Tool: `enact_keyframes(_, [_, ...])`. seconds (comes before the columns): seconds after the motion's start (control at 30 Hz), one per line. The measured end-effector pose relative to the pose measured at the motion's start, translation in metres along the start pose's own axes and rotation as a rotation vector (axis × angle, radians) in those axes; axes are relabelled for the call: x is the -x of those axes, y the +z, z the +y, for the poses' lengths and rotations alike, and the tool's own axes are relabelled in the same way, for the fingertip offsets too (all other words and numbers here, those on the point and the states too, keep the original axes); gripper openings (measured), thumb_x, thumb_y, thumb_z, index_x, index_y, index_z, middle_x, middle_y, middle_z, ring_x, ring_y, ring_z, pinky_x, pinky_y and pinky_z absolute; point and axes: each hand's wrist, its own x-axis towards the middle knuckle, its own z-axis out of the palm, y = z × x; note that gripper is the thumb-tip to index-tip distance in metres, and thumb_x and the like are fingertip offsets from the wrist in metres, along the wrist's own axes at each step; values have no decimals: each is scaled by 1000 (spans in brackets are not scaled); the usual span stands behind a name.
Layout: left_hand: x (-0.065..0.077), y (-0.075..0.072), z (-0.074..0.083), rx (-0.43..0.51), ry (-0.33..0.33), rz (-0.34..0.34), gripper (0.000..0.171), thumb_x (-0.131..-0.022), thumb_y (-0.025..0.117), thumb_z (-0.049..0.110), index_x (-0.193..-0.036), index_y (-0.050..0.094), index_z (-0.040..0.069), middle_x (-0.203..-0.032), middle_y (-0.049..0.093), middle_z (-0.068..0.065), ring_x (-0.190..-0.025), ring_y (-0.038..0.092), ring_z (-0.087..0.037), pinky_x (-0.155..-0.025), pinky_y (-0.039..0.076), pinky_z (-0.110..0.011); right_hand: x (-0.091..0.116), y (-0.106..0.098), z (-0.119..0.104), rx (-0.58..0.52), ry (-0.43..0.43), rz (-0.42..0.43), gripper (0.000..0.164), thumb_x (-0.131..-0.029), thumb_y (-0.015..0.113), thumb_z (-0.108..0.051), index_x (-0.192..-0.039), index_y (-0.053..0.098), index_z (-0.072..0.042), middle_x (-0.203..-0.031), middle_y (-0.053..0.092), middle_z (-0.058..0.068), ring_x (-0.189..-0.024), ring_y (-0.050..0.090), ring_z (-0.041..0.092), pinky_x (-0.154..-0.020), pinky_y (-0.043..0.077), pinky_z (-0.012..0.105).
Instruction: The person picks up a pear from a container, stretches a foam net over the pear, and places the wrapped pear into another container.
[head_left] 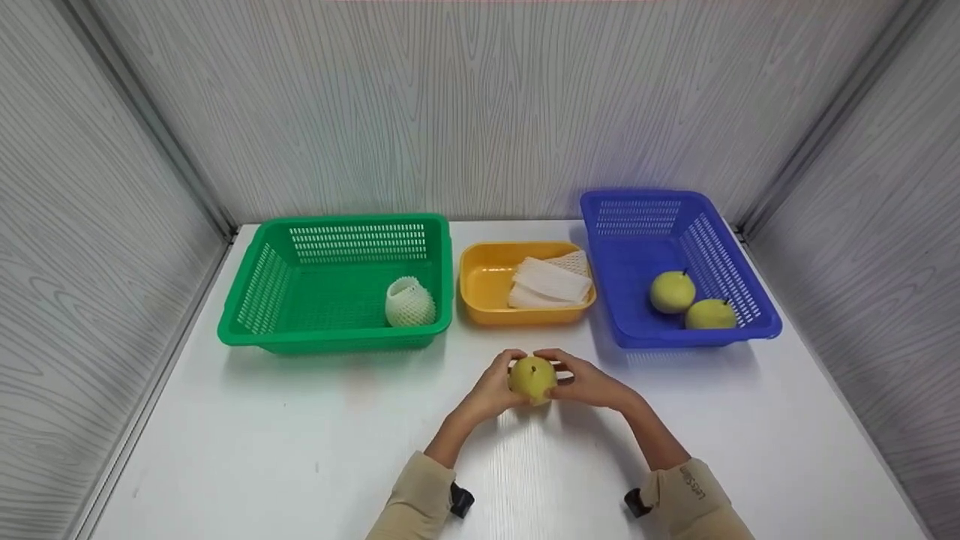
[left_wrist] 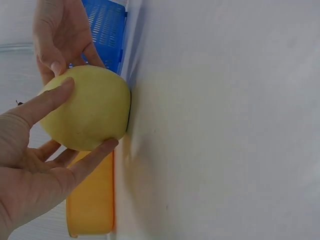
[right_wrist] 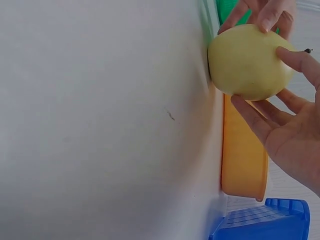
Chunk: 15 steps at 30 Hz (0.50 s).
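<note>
A yellow-green pear (head_left: 533,379) with its stem upward stands at the table's middle, its base at or very near the surface. My left hand (head_left: 491,388) grips it from the left, thumb on the near side and fingers bent round the far side. From the opposite side my right hand (head_left: 592,384) holds the same pear (right_wrist: 250,62), its thumb and fingers likewise around it. Up close, the pear (left_wrist: 92,112) looks smooth and bare. Some of the far fingers are hidden behind it.
Behind the hands stands a yellow tray (head_left: 484,289) with white foam nets (head_left: 551,283). A green basket (head_left: 337,337) at left contains one net-covered fruit (head_left: 410,304). At right, a blue basket (head_left: 622,330) has two bare pears (head_left: 673,292). Walls enclose the table's sides and back.
</note>
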Motion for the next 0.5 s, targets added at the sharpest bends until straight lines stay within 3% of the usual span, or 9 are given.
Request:
enact_keyframes(0.27, [0, 4, 1, -11, 6, 37, 66, -68, 77, 3, -124, 42, 6, -124, 44, -12, -108, 47, -30, -89, 39, -43, -1, 0, 0, -6, 5, 1, 61, -82, 59, 7, -135, 29, 11, -133, 35, 25, -120, 35, 42, -91, 40, 46])
enact_keyframes(0.5, [1, 4, 0, -10, -9, 24, 68, -71, 76, 5, -128, 39, 4, -126, 42, -12, -110, 46, -28, -90, 39, -41, 1, -1, -2, 24, 4, -16, 62, -83, 58, 5, -137, 29, 8, -136, 32, 25, -121, 34, 42, -93, 38, 48])
